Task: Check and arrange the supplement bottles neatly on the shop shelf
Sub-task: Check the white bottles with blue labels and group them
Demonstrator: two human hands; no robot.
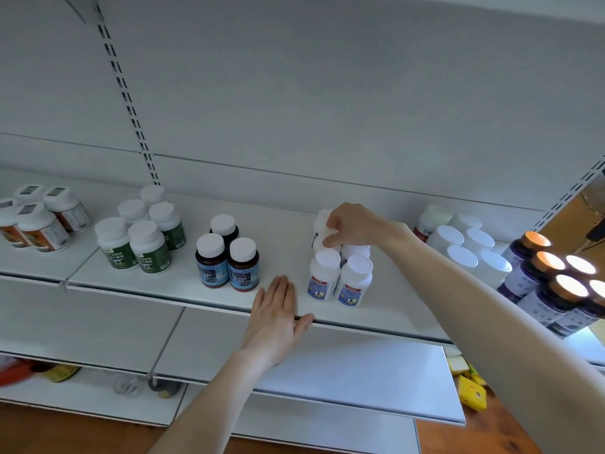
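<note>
A group of white supplement bottles with blue labels (340,280) stands mid-shelf on the white shelf (157,286). My right hand (352,226) grips the cap of one white bottle (322,226) at the back of that group, held above the others. My left hand (278,309) lies flat with straight fingers on the shelf's front edge, just left of the group and holding nothing. To its left stand three dark bottles with blue labels (227,257).
Green-labelled bottles (140,237) and orange-labelled bottles (39,221) fill the shelf's left side. White-capped bottles (465,247) and purple bottles with orange caps (550,283) stand at the right. Lower shelves (343,371) jut out below, with yellow boxes (471,391) underneath.
</note>
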